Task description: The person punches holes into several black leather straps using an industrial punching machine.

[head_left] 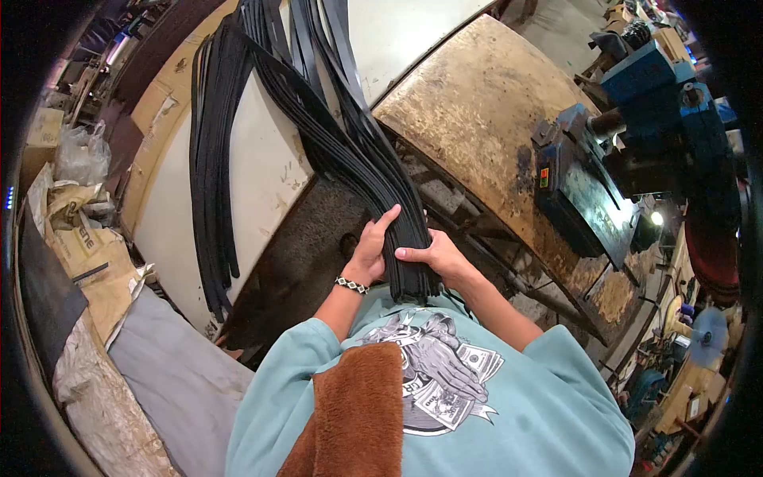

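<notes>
A thick bundle of long black strips (366, 171) runs from the white table top down to the front of my body. My left hand (372, 245) grips it from the left side, thumb lying along the strips. From the right, my right hand (437, 254) is wrapped around the same bundle near its lower end, its thumb across the top. The near ends of the strips are gathered evenly close to my shirt. Another bunch of black strips (213, 175) hangs over the white table (266, 151) to the left.
A worn wooden table (477, 95) stands at the right, with a blue machine (652, 87) and a dark metal block (576, 187) by it. Torn brown paper sacks (83, 246) and grey cloth (163, 358) lie at the left. A fan (707, 338) is at far right.
</notes>
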{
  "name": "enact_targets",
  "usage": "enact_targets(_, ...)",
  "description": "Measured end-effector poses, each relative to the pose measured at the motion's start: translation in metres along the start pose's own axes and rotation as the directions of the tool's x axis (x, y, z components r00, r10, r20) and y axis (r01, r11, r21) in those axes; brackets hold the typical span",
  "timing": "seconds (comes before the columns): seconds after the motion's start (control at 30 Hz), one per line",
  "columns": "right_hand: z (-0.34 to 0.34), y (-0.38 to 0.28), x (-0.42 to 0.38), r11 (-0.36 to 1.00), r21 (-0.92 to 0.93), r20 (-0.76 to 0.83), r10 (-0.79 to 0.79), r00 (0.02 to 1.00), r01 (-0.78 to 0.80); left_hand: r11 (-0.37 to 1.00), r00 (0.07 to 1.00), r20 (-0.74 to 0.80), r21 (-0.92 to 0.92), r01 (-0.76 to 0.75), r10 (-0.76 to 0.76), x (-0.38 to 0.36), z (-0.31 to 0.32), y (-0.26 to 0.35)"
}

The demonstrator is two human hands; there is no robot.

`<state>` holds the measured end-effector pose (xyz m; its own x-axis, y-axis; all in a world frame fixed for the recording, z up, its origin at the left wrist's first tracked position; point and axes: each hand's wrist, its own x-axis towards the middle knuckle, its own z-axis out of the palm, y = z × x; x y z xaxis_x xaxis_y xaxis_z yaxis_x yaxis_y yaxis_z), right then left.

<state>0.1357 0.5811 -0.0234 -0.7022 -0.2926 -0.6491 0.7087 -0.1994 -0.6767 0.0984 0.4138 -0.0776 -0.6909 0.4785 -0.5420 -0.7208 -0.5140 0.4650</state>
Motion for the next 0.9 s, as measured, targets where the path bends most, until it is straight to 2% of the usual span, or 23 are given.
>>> enact_targets(0.1,0.003,0.009,0.001,0.998,-0.053,-0.020,-0.023,1.000,0.022,0.997,0.997,0.072,-0.072,-0.012,0.017,-0.009,-0.006,-0.003)
enact_targets(0.3,0.002,0.013,0.008,0.990,-0.142,-0.008,-0.002,1.000,0.001,0.994,0.997,0.079,-0.108,0.020,-0.012,-0.018,-0.019,-0.008)
enact_targets(0.47,0.003,0.022,0.014,0.990,-0.125,0.025,-0.063,0.998,0.065,0.998,0.999,-0.020,-0.047,-0.047,0.046,-0.019,-0.011,-0.009)
enact_targets(0.6,-0.002,0.021,0.017,0.993,-0.109,0.071,-0.041,0.997,0.049,0.993,0.969,-0.219,0.044,-0.107,0.114,-0.007,0.001,-0.013)
enact_targets(0.7,-0.005,0.005,0.007,0.995,-0.072,0.174,-0.050,0.983,0.063,0.971,0.954,-0.251,0.215,-0.107,0.161,0.009,-0.006,-0.019)
enact_targets(0.77,-0.010,0.014,0.014,0.991,-0.055,0.130,-0.112,0.985,0.120,0.908,0.864,-0.395,0.391,-0.148,0.311,0.000,0.024,-0.010)
enact_targets(0.8,-0.015,0.024,0.021,0.995,-0.043,0.083,-0.085,0.993,0.089,0.876,0.821,-0.446,0.465,-0.127,0.356,0.003,0.028,-0.011)
enact_targets(0.87,-0.018,0.026,0.022,0.999,-0.023,0.022,0.025,0.999,-0.025,0.904,0.879,-0.357,0.394,-0.164,0.315,0.007,0.024,-0.013)
enact_targets(0.9,-0.017,0.022,0.020,0.995,-0.094,-0.016,0.017,1.000,-0.019,0.933,0.917,-0.320,0.339,-0.122,0.237,0.008,0.020,-0.011)
